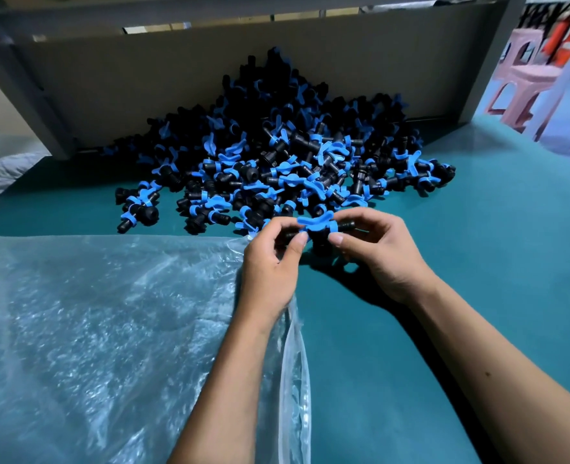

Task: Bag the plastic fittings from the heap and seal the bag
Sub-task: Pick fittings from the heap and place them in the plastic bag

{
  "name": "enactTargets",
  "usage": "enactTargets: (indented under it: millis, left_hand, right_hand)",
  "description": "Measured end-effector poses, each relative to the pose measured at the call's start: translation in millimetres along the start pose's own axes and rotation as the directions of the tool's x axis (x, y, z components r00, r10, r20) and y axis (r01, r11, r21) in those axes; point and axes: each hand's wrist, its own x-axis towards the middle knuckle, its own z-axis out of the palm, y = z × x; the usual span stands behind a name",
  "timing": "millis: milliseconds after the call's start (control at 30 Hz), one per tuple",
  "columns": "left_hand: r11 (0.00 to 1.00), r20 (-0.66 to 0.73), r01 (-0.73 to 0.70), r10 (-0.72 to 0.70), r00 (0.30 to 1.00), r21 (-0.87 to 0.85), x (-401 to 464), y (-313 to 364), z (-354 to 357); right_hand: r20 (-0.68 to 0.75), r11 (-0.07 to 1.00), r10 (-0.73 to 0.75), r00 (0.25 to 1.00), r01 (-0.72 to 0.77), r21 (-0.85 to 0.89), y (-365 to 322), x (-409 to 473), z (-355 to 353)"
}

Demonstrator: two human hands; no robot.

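Two bare forearms seen entering from bottom edge, no sleeves visible anywhere along them. Left hand [270,262]: no ring, no glove, no watch noted at wrist; thumbnail cut short, unpainted. Right hand [382,252]: likewise bare, short plain thumbnail seen. Small dark mole spotted on right forearm. No bracelet, no markings made out on either arm.
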Motion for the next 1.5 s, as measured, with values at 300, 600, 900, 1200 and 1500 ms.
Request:
enactTargets:
  millis: [300, 600, 900, 1200, 1500]
  left_hand:
    - [0.935, -0.067, 0.117, -0.147, 0.987, -0.335, 1, 0, -5]
    - [0.961, -0.003, 0.050, -0.053, 0.999, -0.271, 1, 4, 3]
    - [0.943, -0.098, 0.032, -0.068, 0.993, -0.332, 2, 8, 3]
    - [0.943, -0.150, 0.036, -0.090, 0.985, -0.331, 0, 19, 6]
    - [0.957, -0.317, -0.137, 0.217, 0.923, 0.256, -1, 43, -2]
  right_hand:
    - [-0.205, 0.974, 0.096, 0.974, -0.049, 0.223, 0, 5, -3]
    - [0.034, 1.000, 0.004, 0.999, -0.004, 0.011, 1, 3, 0]
    - [-0.341, 1.000, -0.024, 0.940, 0.025, -0.003, 6, 9, 2]
    - [-0.050, 0.784, -0.394, 0.918, 0.307, -0.540, 7, 4, 13]
    - [-0.024, 0.703, 0.386, 0.922, -0.278, 0.654, -12, 7, -3]
